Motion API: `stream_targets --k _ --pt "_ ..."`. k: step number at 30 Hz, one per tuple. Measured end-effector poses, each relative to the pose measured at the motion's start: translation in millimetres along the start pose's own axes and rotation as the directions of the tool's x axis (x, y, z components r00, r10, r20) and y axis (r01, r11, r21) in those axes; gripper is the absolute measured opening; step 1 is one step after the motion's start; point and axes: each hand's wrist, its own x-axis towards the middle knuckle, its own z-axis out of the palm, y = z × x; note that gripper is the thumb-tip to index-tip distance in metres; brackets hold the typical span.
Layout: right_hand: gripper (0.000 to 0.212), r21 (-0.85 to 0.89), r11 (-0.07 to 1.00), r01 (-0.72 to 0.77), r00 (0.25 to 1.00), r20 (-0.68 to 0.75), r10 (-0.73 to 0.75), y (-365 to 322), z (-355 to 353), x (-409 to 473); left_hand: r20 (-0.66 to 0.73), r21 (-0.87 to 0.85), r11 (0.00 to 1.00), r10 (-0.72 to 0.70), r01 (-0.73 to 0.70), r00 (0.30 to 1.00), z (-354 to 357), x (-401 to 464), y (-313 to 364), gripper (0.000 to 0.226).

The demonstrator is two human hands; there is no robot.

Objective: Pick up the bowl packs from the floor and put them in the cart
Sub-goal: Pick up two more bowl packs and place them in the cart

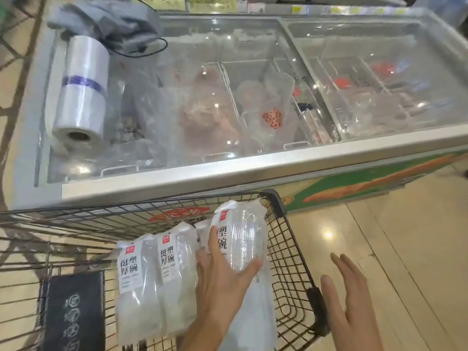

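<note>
Left hand (222,277) clamps a bowl pack (240,236) inside the cart (298,269), two more packs (154,282) just left of it; right hand (347,300) open, empty. Best laid flat alongside them.

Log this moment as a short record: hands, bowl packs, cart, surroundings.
left hand: fingers spread on the rightmost bowl pack, gripping it inside the cart
right hand: open, empty, hovering beside the cart's right rim
other bowl packs: two lying side by side in the cart, left of the held one
cart: black wire basket, parked against the chest freezer
dark package: in the cart's left part
chest freezer: glass lids closed
plastic bag roll: on the freezer lid, left end
</note>
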Motion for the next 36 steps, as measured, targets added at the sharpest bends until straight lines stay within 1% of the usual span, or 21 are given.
stream_targets --k 2,4,6,8,11,15,17,21,24,26,27,29,30,31,32,33,34,36 --pt "0.064 0.029 1.0 -0.012 0.999 -0.041 0.013 2.8 -17.7 -5.7 0.04 0.022 0.999 -0.041 0.04 0.998 31.0 13.2 16.4 0.117" --pt "0.065 0.071 0.997 -0.015 0.996 -0.091 0.022 7.5 -29.2 -12.9 0.05 0.069 0.992 -0.105 0.101 0.993 60.0 24.5 28.7 0.119" --pt "0.071 0.11 0.994 0.023 0.987 -0.158 -0.006 14.6 -34.4 -19.0 0.016 0.109 0.983 -0.151 0.148 0.988 85.4 34.8 34.3 0.12" --pt "0.076 0.124 0.991 0.058 0.979 -0.202 -0.032 22.3 -35.4 -22.2 -0.022 0.113 0.978 -0.172 0.174 0.985 107.7 43.1 33.8 0.121" --pt "0.082 0.135 0.99 0.046 0.978 -0.206 -0.017 32.2 -32.8 -24.1 -0.104 0.153 0.963 -0.207 0.221 0.973 134.1 53.8 25.9 0.123" --pt "0.08 0.187 0.981 0.045 0.977 -0.215 -0.004 49.4 -22.8 -31.8 -0.181 0.183 0.916 -0.325 0.357 0.928 159.6 72.0 11.3 0.124" --pt "0.078 0.193 0.98 0.042 0.973 -0.233 0.004 57.2 -17.2 -33.2 -0.221 0.22 0.893 -0.347 0.393 0.911 171.4 81.7 6.9 0.127" --pt "0.079 0.161 0.985 0.057 0.975 -0.221 -0.02 67.3 -9.1 -31.1 -0.273 0.271 0.869 -0.344 0.415 0.898 191.5 95.5 1.5 0.135" --pt "0.084 0.159 0.986 0.057 0.976 -0.214 -0.022 67.9 -7.3 -27.1 -0.228 0.248 0.89 -0.33 0.382 0.916 195.6 99.1 -0.2 0.131" --pt "0.082 0.159 0.986 0.056 0.978 -0.208 -0.022 67.9 -5.9 -27.7 -0.171 0.205 0.924 -0.291 0.322 0.942 189.9 93.9 -6.3 0.12" --pt "0.079 0.156 0.986 0.052 0.978 -0.209 -0.018 67.3 -5.1 -28.2 -0.16 0.193 0.944 -0.238 0.267 0.958 185.8 90.3 -12.7 0.113" --pt "0.064 0.146 0.988 0.049 0.981 -0.195 -0.02 66.0 -2.7 -26.5 -0.188 0.243 0.963 -0.067 0.112 0.98 175.9 83.8 -30.2 0.101" --pt "0.056 0.136 0.989 0.049 0.983 -0.183 -0.023 66.2 -0.8 -25.1 -0.207 0.323 0.946 0.043 0.027 0.977 171.8 81.7 -39.1 0.094" --pt "0.054 0.132 0.99 0.053 0.984 -0.175 -0.029 66.6 1.5 -23.1 -0.209 0.434 0.899 0.16 -0.055 0.965 169.6 81.1 -46.5 0.085" --pt "0.058 0.133 0.989 0.063 0.986 -0.164 -0.041 66.5 4.3 -21.1 -0.183 0.54 0.832 0.264 -0.128 0.947 169.7 82.1 -51.8 0.077" --pt "0.065 0.132 0.988 0.075 0.987 -0.154 -0.054 66.7 7.0 -19.2 -0.14 0.612 0.769 0.337 -0.186 0.931 171.5 84.2 -54.5 0.071" --pt "0.068 0.132 0.988 0.076 0.988 -0.141 -0.057 66.2 9.7 -16.4 -0.098 0.648 0.727 0.374 -0.227 0.922 174.6 87.0 -55.1 0.068" --pt "0.06 0.119 0.99 0.081 0.99 -0.121 -0.066 64.5 15.6 -11.1 -0.06 0.653 0.715 0.376 -0.249 0.925 180.0 92.5 -53.8 0.066"
